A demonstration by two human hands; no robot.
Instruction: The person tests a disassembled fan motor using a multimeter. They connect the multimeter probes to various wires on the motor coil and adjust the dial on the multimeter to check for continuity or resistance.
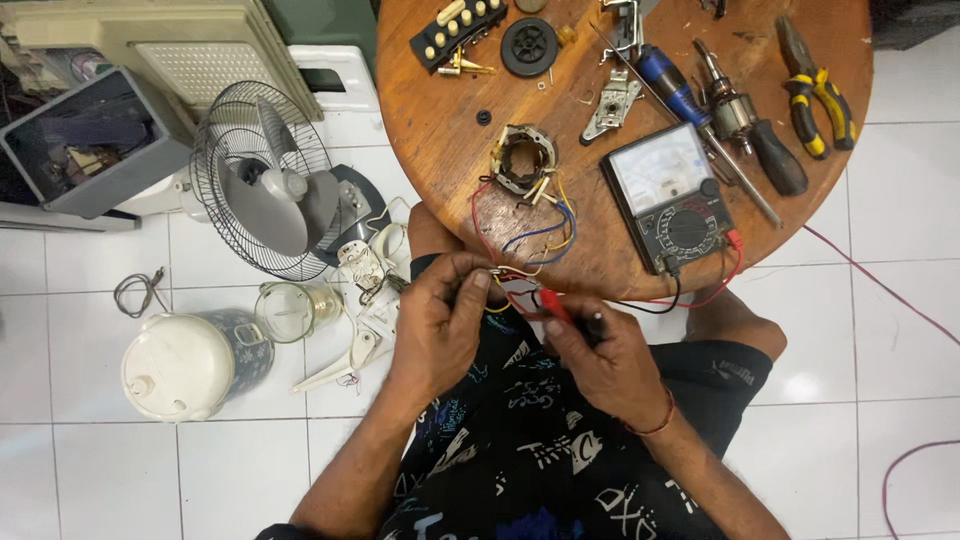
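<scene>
An analog meter [672, 197] lies on the round table's [440, 140] right side: black rectangular body, pale dial window above its round selector knob.

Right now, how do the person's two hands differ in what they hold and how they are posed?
The left hand pinches the bundle of thin coloured wire ends between its fingers; the right hand grips the red and black meter probes. The left hand is bare at the wrist; the right wears a thin red wrist band. Both meet at the edge of the round wooden table, above the lap.
</scene>
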